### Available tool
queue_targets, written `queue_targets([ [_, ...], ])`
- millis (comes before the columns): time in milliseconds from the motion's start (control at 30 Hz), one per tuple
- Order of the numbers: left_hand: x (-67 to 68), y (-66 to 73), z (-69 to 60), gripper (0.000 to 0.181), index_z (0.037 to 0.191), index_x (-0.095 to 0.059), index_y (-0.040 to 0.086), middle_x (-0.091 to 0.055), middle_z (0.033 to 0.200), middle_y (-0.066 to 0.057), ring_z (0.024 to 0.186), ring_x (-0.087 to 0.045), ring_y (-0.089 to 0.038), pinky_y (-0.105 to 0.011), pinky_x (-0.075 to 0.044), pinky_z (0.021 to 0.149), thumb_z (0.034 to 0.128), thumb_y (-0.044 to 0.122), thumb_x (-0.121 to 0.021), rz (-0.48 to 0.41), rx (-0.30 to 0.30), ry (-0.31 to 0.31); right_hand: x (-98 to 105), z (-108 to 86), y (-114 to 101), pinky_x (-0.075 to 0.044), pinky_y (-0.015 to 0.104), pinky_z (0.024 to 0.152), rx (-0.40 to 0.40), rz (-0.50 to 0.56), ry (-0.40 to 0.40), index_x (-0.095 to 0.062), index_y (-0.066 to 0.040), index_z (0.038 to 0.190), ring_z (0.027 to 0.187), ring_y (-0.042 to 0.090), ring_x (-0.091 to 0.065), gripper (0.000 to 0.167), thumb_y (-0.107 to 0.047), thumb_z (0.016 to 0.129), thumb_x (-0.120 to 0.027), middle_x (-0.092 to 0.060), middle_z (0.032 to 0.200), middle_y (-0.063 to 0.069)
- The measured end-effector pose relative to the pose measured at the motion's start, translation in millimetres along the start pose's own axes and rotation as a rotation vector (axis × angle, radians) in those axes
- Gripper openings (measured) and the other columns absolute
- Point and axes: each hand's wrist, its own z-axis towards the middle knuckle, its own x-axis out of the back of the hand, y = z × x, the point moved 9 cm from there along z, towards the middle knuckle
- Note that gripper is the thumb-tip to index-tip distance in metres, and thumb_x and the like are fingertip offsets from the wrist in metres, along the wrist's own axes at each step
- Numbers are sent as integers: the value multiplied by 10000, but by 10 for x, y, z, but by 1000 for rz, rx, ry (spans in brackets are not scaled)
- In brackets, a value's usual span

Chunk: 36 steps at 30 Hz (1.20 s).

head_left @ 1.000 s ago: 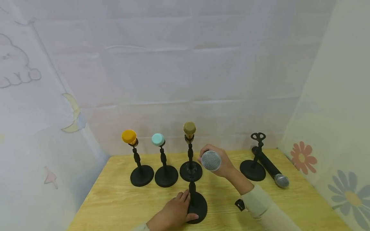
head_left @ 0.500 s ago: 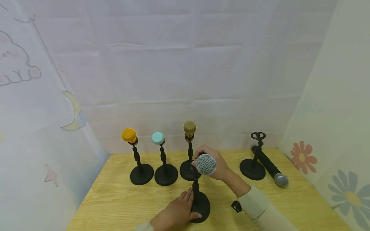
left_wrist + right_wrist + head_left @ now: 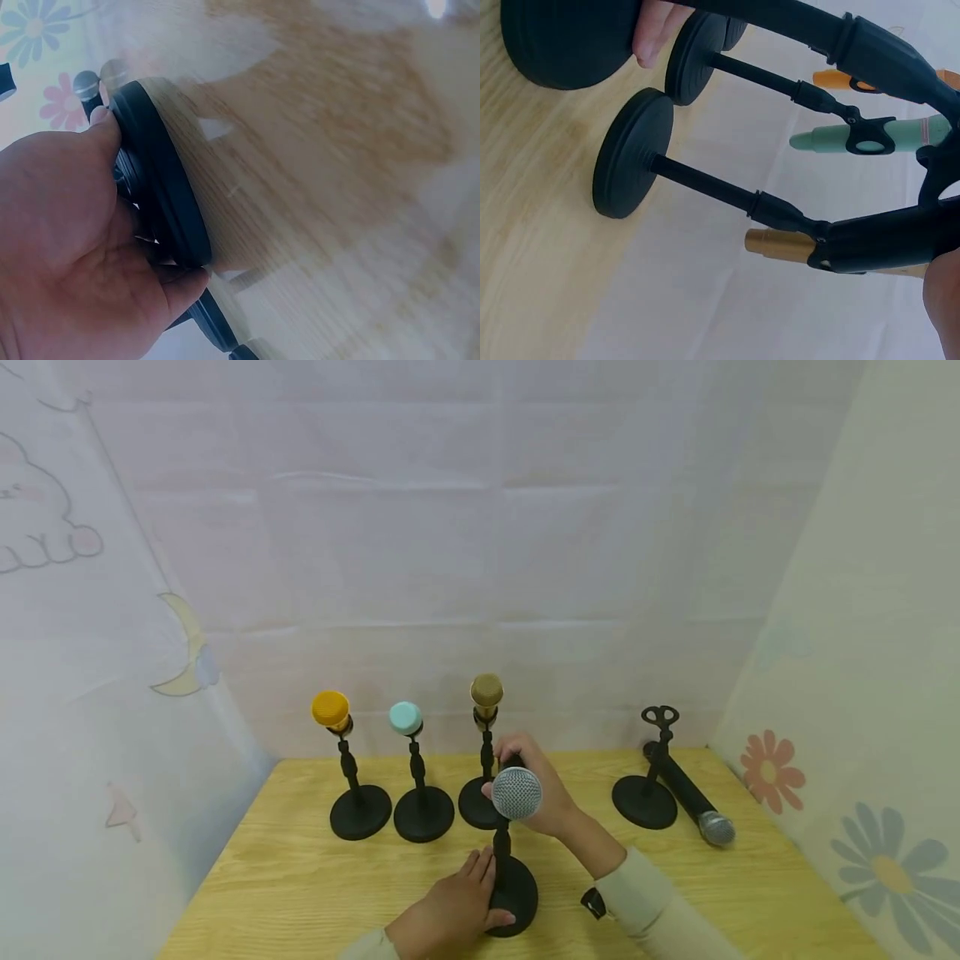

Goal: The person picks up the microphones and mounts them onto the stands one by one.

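Note:
My left hand grips the round base of the front black stand; in the left wrist view, thumb and fingers of that hand lie around the base's rim. Above this stand my right hand holds a black microphone with a silver mesh head, which hides the stand's top in the head view. From the right wrist, the microphone's black body meets the stand's clip; whether it sits inside cannot be told. Part of the right hand shows at the edge.
Behind stand three black stands with an orange microphone, a mint one and a gold one. At the right are an empty stand, a lying black microphone and a small black object near my right sleeve.
My right hand has brought the silver-headed microphone leftward, from beside the front stand to over its top. The left hand has stayed on the base, which shifted only slightly.

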Motion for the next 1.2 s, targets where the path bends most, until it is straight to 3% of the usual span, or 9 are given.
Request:
queue_targets([
  [300,19,-6,101,906,1595,-324,95,-234,1672,-71,1529,-260,-261,-347,-451,1097,955,736,-347,-1,-10,-4,-22,46,29,-440,236,1053,32,0,33,-480,65,1064,1130,238,-533,399,120,797,-771,-518,1170,142],
  [533,71,23,85,896,1596,-323,103,-227,1675,-56,1530,-261,-251,-338,-464,1084,957,728,-375,-3,2,-6,12,-27,41,-432,212,1048,39,-132,83,-540,20,1176,1113,289,-542,514,42,765,-847,-545,1189,204],
  [667,66,28,55,886,1591,-335,97,-239,1671,-61,1528,-268,-250,-332,-463,1084,959,715,-390,5,5,-13,-22,-102,60,-410,206,1078,55,-151,104,-531,17,1241,1175,277,-526,586,-232,829,-865,-537,1242,189],
  [767,20,14,59,893,1591,-337,103,-247,1668,-56,1528,-268,-245,-328,-463,1082,953,725,-385,7,9,-15,-73,-132,71,-406,212,1082,76,-178,89,-515,26,1268,1184,303,-516,679,-289,797,-887,-527,1261,177],
  [900,-28,-1,56,889,1591,-343,122,-250,1667,-35,1526,-272,-231,-331,-473,1073,947,733,-388,5,19,-21,-135,-153,106,-401,194,1077,66,-223,67,-478,30,1305,1171,310,-514,765,-41,692,-930,-509,1269,190],
  [1000,-27,0,46,886,1593,-340,122,-247,1669,-36,1526,-272,-230,-337,-472,1075,949,729,-389,7,18,-23,-155,-160,113,-388,184,1092,70,-214,80,-464,38,1309,1179,316,-510,786,63,653,-897,-501,1264,208],
  [1200,-19,18,31,887,1584,-359,115,-255,1666,-45,1519,-289,-234,-328,-489,1054,947,732,-383,31,12,-7,-148,-162,70,-401,244,1101,177,-125,158,-492,97,1233,1144,325,-513,606,32,711,-794,-518,1198,224],
])
